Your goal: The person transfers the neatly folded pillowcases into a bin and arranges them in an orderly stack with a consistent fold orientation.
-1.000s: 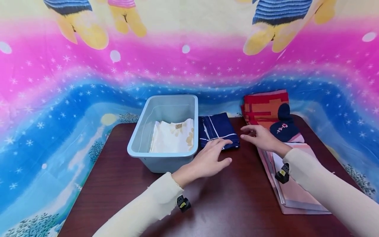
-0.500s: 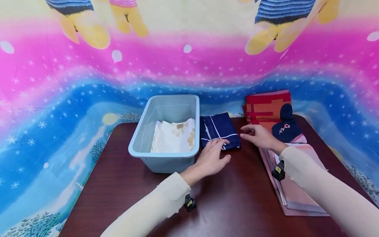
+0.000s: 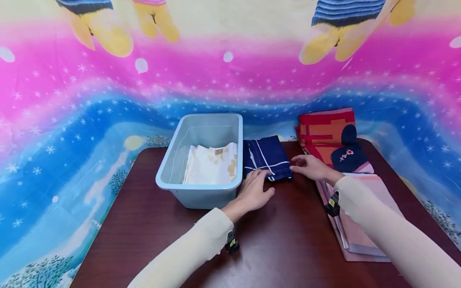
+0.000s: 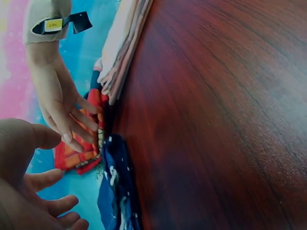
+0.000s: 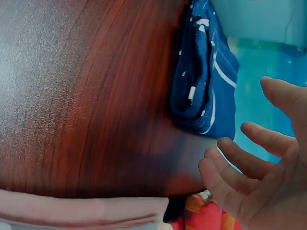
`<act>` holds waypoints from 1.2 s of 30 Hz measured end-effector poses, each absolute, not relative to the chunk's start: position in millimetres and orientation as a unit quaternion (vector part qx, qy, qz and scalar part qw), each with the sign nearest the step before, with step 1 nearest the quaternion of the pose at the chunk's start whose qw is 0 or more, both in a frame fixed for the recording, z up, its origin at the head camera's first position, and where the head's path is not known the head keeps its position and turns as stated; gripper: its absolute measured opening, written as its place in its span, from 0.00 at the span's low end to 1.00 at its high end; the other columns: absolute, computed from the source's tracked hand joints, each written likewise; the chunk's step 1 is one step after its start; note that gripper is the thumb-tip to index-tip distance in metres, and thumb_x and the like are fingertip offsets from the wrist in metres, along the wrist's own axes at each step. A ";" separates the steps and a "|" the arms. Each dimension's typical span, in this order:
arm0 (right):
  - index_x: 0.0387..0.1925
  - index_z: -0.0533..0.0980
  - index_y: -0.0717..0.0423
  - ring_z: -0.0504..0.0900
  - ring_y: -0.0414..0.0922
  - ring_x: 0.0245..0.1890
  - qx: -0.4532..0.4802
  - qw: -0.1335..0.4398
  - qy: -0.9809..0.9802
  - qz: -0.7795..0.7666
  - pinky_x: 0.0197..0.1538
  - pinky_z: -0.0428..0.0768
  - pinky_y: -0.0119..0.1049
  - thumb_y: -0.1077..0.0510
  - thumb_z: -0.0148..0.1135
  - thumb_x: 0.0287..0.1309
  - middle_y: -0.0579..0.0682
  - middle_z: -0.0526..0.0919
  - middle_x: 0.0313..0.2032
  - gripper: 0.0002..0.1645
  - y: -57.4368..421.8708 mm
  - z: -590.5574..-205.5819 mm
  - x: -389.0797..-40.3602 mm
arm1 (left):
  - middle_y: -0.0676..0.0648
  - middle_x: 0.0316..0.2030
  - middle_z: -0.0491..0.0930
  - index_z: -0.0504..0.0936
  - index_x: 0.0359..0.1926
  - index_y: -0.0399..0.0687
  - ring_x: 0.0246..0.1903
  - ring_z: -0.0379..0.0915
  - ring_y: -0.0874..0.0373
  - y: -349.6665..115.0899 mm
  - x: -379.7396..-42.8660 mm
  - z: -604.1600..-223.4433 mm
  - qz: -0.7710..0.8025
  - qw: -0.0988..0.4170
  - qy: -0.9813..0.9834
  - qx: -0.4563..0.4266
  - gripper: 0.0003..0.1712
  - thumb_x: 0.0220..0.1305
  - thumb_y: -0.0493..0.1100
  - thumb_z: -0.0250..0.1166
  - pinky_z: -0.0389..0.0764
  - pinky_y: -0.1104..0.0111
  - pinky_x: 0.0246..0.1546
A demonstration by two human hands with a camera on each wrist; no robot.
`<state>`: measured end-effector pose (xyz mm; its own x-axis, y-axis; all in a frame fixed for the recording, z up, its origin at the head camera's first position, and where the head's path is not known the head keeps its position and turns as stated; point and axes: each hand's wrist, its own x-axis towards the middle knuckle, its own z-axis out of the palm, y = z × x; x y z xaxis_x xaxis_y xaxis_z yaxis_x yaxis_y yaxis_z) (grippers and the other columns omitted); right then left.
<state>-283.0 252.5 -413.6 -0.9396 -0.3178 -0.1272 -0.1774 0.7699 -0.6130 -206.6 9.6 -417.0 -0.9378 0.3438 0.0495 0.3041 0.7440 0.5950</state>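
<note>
Surface point(image 3: 281, 240): folded navy cloth point(image 3: 271, 151) nr far edge.
L hand point(image 3: 252, 193) / R hand point(image 3: 312, 167): fingers point(image 5: 244, 156) released, flanking cloth.
Folds point(image 5: 192, 109): prob. best squeezed evenly both sides, kept level.

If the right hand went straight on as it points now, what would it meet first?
Most likely the navy cloth: in the head view, the right hand points at its right edge. Height is unclear, so it might pass over.
</note>
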 end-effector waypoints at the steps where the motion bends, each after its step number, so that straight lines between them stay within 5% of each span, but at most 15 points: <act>1: 0.67 0.68 0.69 0.77 0.65 0.59 -0.130 0.115 0.933 -0.314 0.61 0.78 0.60 0.50 0.58 0.72 0.72 0.76 0.60 0.33 252.8 -414.9 -283.4 | 0.45 0.69 0.70 0.71 0.69 0.50 0.73 0.59 0.48 9.5 -207.1 -418.4 0.312 0.031 0.934 0.172 0.29 0.69 0.49 0.62 0.65 0.52 0.72; 12: 0.75 0.54 0.67 0.70 0.67 0.67 -0.039 0.195 0.899 -0.390 0.62 0.78 0.58 0.44 0.50 0.76 0.73 0.66 0.68 0.41 256.5 -428.5 -296.0 | 0.44 0.66 0.74 0.74 0.66 0.44 0.71 0.63 0.46 8.3 -211.6 -434.0 0.319 0.011 0.932 0.172 0.28 0.66 0.45 0.63 0.65 0.54 0.72; 22: 0.75 0.52 0.69 0.74 0.66 0.65 -0.004 0.206 0.881 -0.426 0.62 0.80 0.56 0.47 0.47 0.77 0.75 0.65 0.68 0.40 250.2 -436.5 -306.9 | 0.40 0.62 0.77 0.75 0.64 0.42 0.67 0.67 0.45 6.5 -221.4 -438.2 0.333 0.007 0.930 0.157 0.28 0.64 0.44 0.63 0.67 0.57 0.70; 36: 0.74 0.57 0.66 0.82 0.42 0.37 0.047 0.190 0.870 -0.453 0.40 0.80 0.35 0.42 0.47 0.76 0.59 0.75 0.49 0.39 236.0 -450.0 -307.1 | 0.38 0.61 0.75 0.69 0.68 0.43 0.64 0.68 0.44 5.8 -219.9 -453.3 0.321 0.098 0.933 0.128 0.32 0.65 0.46 0.65 0.71 0.57 0.67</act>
<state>-307.1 236.0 -450.0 -0.9234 -0.0904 -0.3732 0.2537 0.5859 -0.7697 -219.9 5.8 -453.3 -0.9483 0.3009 -0.1011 0.1751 0.7615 0.6241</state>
